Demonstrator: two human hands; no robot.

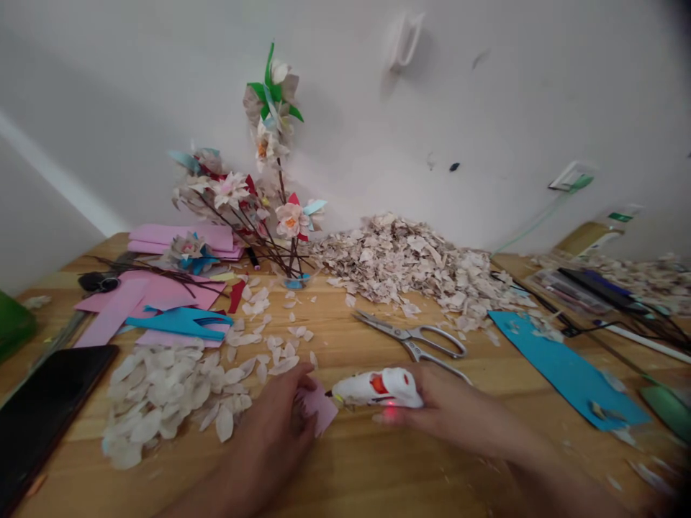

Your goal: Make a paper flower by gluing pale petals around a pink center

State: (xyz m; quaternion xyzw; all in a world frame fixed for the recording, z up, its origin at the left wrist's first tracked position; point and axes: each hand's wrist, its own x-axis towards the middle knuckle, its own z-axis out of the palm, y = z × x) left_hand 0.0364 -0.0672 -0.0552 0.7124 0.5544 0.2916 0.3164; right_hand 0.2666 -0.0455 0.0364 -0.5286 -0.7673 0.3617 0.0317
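Table [378,475] across lower half of frame, wall [345,108] behind. Phone [48,424] lower L; petals [156,403] just R of it, sheets [111,316] above those. Flowers [231,190] upper L of ctr, some stems in cup [310,277]. Flake pile [399,259] R of cup, scissors [396,333] in front. Lower ctr: paper bit [322,410] in L hand [278,417], glue gun [356,389] in R hand [437,403], nozzle by bit. Card [561,367] mid-R.
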